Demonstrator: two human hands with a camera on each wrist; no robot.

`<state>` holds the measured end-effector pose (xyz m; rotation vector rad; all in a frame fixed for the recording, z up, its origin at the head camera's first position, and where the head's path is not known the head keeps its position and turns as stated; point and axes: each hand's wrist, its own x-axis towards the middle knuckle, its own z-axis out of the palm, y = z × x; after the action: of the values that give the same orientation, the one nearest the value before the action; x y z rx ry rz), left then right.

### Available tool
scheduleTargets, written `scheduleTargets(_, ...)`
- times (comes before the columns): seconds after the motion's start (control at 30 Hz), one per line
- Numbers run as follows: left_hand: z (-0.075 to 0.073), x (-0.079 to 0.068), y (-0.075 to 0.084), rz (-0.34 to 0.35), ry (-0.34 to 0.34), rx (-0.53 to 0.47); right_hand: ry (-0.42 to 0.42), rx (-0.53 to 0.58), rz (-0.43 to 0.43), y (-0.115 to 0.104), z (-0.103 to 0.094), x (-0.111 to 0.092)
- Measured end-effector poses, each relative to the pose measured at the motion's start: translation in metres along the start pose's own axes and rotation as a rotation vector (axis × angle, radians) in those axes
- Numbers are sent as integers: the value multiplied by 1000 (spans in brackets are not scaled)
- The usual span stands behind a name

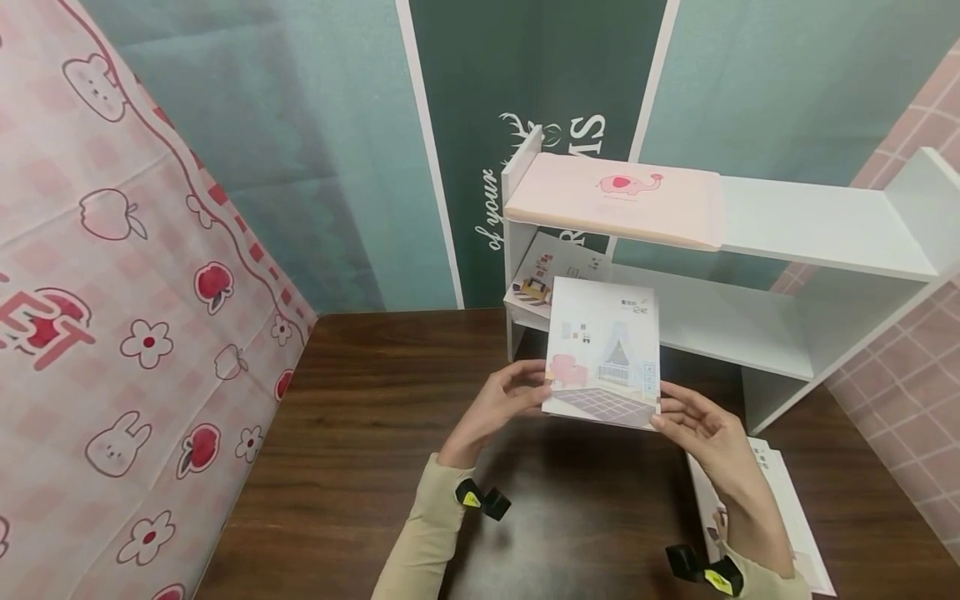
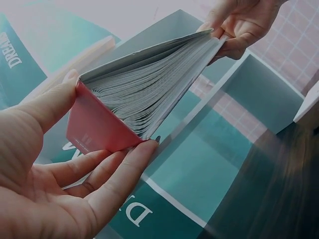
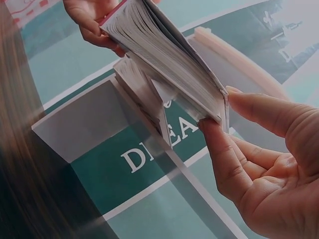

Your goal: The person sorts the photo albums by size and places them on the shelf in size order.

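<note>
Both hands hold up a photo album (image 1: 602, 354) with a pale cover of a drawn room, tilted in front of the shelf. At its red spine (image 2: 102, 124), the left hand (image 1: 498, 408) grips between thumb and fingers. My right hand (image 1: 705, 429) pinches the opposite edge of the covers, thumb on one cover and fingers on the other. The thick leaves (image 3: 154, 59) fan out slightly between the covers in the wrist views. Behind, a similar album (image 1: 536, 271) lies on the middle shelf at its left end, partly hidden by the held one.
A white shelf unit (image 1: 810, 221) stands at the back right of the brown table (image 1: 360, 433). Along its top lies a pink elephant-print item (image 1: 622, 196). White albums or books (image 1: 783, 500) lie on the table beneath the right forearm. A patterned pink cloth (image 1: 135, 275) hangs on the left.
</note>
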<state>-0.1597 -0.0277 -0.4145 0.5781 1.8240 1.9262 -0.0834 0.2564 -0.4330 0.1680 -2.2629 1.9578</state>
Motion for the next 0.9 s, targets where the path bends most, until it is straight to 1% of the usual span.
scheduleTargets(0.17,2,3,0,-1,-18,-11,14,-39,3,2,-3,-2)
scheduleTargets(0.47,5,11,-2,27,-56,-36,32,7,-15,5,-7,-6)
scheduleTargets(0.6,5,19,-10,22,-63,-47,45,8,-12,6,-9,-7)
scheduleTargets(0.73,5,27,-20,22,-67,-55,64,11,14,6,-11,-8)
scheduleTargets(0.8,5,29,-22,30,-74,-53,70,10,24,5,-12,-10)
scheduleTargets(0.9,6,31,-23,35,-91,-43,72,28,10,5,-14,-12)
